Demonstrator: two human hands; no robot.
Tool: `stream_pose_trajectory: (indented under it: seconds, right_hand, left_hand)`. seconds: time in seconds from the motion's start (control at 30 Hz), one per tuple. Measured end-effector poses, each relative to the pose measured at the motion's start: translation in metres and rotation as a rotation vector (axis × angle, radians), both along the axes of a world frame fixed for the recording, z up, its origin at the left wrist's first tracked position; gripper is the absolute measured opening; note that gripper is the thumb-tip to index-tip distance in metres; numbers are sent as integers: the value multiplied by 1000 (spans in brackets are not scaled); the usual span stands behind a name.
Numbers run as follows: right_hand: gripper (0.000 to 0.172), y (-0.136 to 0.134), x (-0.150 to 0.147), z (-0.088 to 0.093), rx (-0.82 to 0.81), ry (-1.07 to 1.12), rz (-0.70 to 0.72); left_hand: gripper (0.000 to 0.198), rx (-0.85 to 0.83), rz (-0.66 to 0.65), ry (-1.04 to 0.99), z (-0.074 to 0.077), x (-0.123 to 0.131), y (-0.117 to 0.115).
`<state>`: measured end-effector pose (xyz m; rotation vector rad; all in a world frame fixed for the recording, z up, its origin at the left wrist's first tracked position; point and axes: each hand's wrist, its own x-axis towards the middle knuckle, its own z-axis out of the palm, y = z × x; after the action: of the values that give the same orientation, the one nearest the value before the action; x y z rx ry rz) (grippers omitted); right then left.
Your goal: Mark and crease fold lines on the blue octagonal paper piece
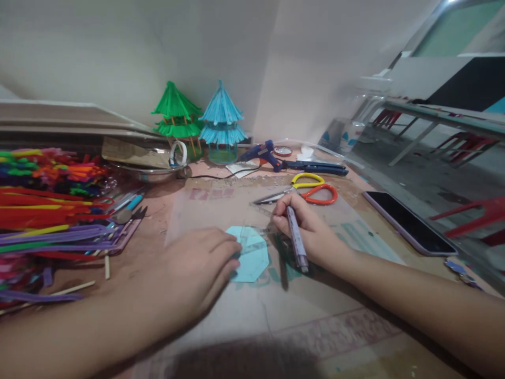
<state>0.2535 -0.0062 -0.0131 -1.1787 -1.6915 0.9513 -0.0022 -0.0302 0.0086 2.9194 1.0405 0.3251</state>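
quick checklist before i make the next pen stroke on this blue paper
1. Left hand flat on the blue paper: ok
2. Clear ruler lying over the paper's far part: ok
3. Ruler edge lined up with the paper: cannot tell
4. Pen gripped in the right hand: ok
5. Pen tip touching the paper: cannot tell, the hand hides it
6. Scissors lying off the paper: ok

Head-worn camera, facing forward and down.
I sit close over the table [355, 326]; left hand [197, 268] and right hand [311, 237] enter from my lower edge.
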Motion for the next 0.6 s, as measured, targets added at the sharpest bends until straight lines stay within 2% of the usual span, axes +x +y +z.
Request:
stream_pose_trajectory:
  seconds: [0.1,0.27,0.6]
  right_hand:
    - [13,-1,1,-2,8,-152,69]
    - [10,-3,-1,-4,95,-355,166]
    - [19,-3,9,-6,235,-405,257]
  left_hand:
    - [31,143,39,5,-1,-4,9]
    - [30,257,-82,-30,-9,0,7]
    - [50,358,-114,5,-17,6,1]
